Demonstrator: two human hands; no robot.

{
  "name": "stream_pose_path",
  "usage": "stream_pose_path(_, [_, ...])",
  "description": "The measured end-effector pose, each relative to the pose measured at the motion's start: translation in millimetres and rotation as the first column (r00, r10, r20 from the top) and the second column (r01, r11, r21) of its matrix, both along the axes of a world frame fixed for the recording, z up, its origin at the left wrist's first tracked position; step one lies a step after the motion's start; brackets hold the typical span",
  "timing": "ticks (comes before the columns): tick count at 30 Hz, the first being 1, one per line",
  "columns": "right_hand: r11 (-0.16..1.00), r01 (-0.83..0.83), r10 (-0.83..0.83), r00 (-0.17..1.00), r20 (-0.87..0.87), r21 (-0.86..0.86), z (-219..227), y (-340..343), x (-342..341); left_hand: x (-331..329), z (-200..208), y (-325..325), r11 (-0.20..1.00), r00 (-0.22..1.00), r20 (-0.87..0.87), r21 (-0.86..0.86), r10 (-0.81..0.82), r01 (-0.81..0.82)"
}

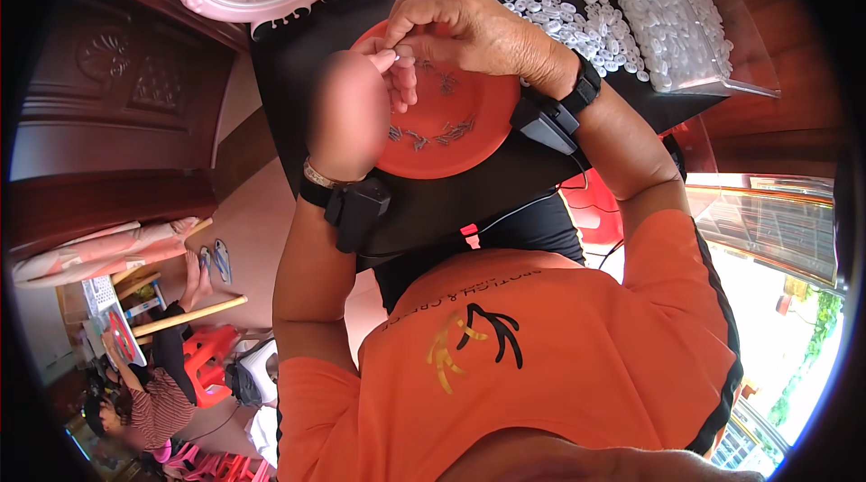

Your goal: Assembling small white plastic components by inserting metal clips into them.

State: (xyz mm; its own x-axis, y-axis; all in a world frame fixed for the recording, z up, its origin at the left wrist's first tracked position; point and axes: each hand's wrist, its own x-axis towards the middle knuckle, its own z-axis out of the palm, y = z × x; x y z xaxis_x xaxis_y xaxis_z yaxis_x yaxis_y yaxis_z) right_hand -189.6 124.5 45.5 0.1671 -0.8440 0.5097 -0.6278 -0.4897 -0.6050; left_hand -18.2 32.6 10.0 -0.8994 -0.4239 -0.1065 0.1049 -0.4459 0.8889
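While the left hand (352, 112) pinches 1 small whitish piece (398, 55), the right hand's (469, 27) grip meets it, closure unclear; beneath both, a round orange plastic tray (492, 108) holds thin grey pins (415, 138).

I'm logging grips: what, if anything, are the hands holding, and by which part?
A small white piece, pinched where left hand and right hand meet; the gripped part is too small to tell.
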Motion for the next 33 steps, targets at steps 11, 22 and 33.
stream_pose_path(11, [0.98,0.038,-0.057,0.994,-0.089,-0.196,-1,1,10,6,10,-1,0.989,0.997,0.077,-0.146,0.015,-0.003])
stream_pose_path(22, [0.98,0.129,-0.136,0.99,-0.038,-0.154,-2,2,8,8,12,0,0.959,0.984,0.178,-0.283,0.021,0.031])
stream_pose_path(33, [0.941,0.228,-0.1,0.894,-0.437,0.251,-10,8,-8,8,13,5,0.943,0.974,0.081,-0.28,0.21,-0.18])
